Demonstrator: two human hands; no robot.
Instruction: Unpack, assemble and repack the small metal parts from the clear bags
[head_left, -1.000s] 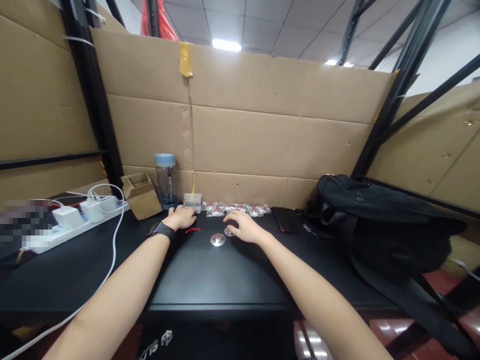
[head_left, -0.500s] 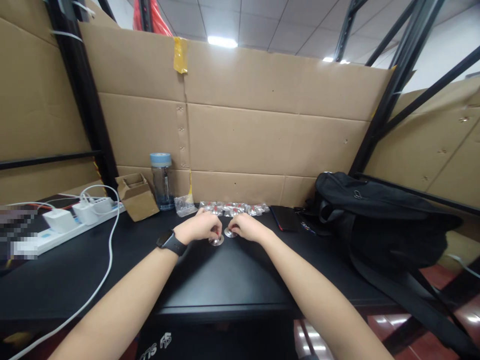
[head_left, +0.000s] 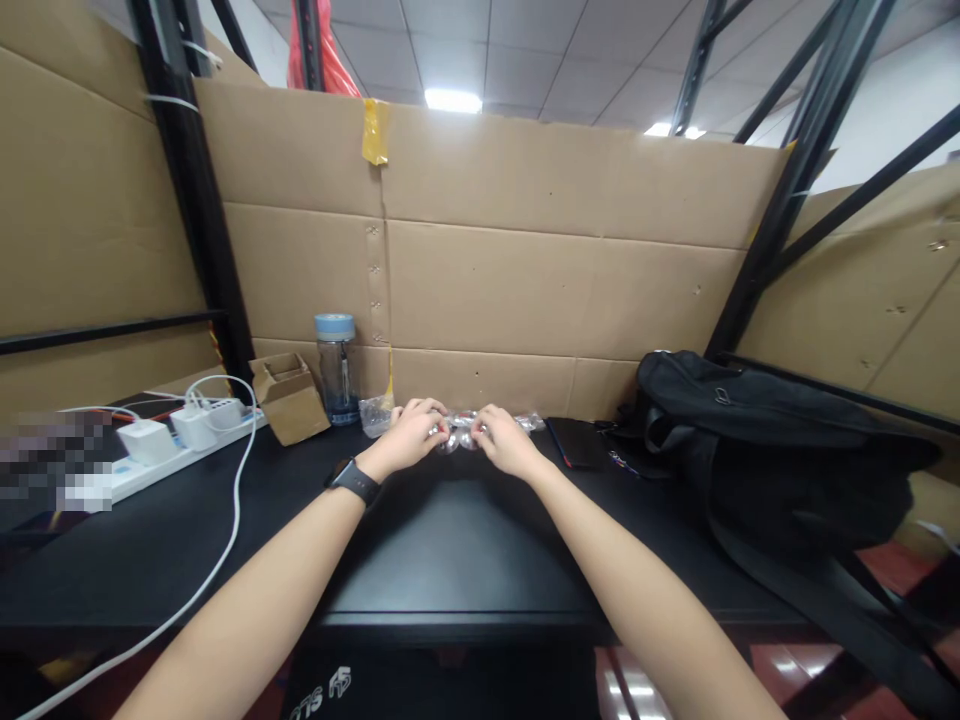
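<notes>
My left hand (head_left: 411, 438), with a dark watch on the wrist, is closed in a pinch on a small round shiny disc (head_left: 451, 441). Close beside it, my right hand (head_left: 504, 440) pinches a second shiny disc (head_left: 466, 439). Both discs are held near the back of the black table (head_left: 457, 540), side by side. Just behind my fingers lies a row of clear plastic packets (head_left: 531, 423) with silvery and red contents, partly covered by my hands. The discs' exact kind is too small to make out.
Left of my hands are a crumpled clear plastic bag (head_left: 375, 416), a blue-lidded bottle (head_left: 337, 370), an open cardboard box (head_left: 291, 400) and a power strip (head_left: 172, 455) with a trailing white cable. A dark flat phone-like object (head_left: 576, 443) and a black bag (head_left: 772, 440) lie to the right.
Both hands have moved away from me, toward the packets, carrying the discs off their earlier spots on the table. The view has shifted slightly.
</notes>
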